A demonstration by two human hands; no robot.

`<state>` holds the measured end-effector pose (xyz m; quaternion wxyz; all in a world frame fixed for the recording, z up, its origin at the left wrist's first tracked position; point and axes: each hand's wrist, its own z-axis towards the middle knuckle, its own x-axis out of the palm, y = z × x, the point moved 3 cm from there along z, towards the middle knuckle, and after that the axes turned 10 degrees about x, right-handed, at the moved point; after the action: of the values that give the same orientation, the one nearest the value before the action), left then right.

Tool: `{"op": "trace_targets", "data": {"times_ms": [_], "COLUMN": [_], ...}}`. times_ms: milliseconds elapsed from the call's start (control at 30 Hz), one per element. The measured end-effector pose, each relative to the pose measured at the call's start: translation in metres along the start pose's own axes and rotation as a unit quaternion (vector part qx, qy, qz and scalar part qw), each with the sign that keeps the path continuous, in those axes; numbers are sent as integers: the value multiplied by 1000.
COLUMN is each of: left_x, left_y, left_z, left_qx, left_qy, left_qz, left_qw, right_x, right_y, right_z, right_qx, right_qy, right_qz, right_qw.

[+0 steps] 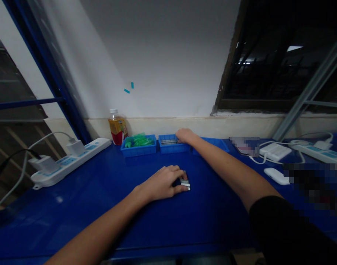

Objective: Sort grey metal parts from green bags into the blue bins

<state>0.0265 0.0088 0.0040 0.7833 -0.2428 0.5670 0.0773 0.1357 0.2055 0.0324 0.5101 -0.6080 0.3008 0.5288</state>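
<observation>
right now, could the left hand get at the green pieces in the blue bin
Probably yes: nothing visible blocks the way from the left hand to the green pieces, and their blue bin is open-topped. The fingers, though, curl around small grey and white pieces.

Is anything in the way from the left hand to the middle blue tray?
Nothing visible stands between the left hand, curled around small pieces, and the middle blue tray. The right hand, though, covers part of the tray's right end.
</observation>
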Motion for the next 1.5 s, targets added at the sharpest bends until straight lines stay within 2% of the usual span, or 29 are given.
{"op": "trace_targets", "data": {"times_ms": [200,300,400,500,567,600,667,733,800,967,1100,1167,1333,1500], "left_x": [0,-4,-13,-18,-17,-15,-13,-13,-16,-21,-15,-15,-21,-21], "left_y": [-1,0,4,10,12,13,13,12,13,20,21,19,7,8], "left_z": [-1,-3,-7,-11,-13,-13,-11,-8,-6,-5,-5,-4,-3,-3], "left_qx": [1,-2,-27,-45,-40,-36,-31,-28,-35,-71,-81,-83,-37,-65], "left_qy": [0,12,7,10,29,37,38,22,-14,-147,-188,-190,-175,-211], "left_qz": [7,23,50,50,27,14,-8,-32,-63,-194,-267,-250,-140,-60], "left_qw": [1000,1000,998,998,998,999,999,999,997,967,942,946,974,973], "right_x": [0,-6,-16,-21,-20,-16,-7,0,1,-3,0,2,5,7], "right_y": [-3,-7,-11,-10,-7,-3,6,16,24,33,34,32,28,28], "right_z": [0,-2,-13,-49,-89,-111,-153,-184,-200,-199,-197,-197,-193,-191], "right_qx": [-19,-12,-10,-14,-35,-58,-116,-153,-162,-151,-139,-118,-88,-71], "right_qy": [-6,-7,-33,-106,-198,-224,-246,-238,-225,-253,-262,-257,-237,-235], "right_qz": [56,91,131,190,299,333,365,354,350,373,370,367,384,407], "right_qw": [998,996,991,976,933,914,890,892,894,880,881,886,888,879]}}
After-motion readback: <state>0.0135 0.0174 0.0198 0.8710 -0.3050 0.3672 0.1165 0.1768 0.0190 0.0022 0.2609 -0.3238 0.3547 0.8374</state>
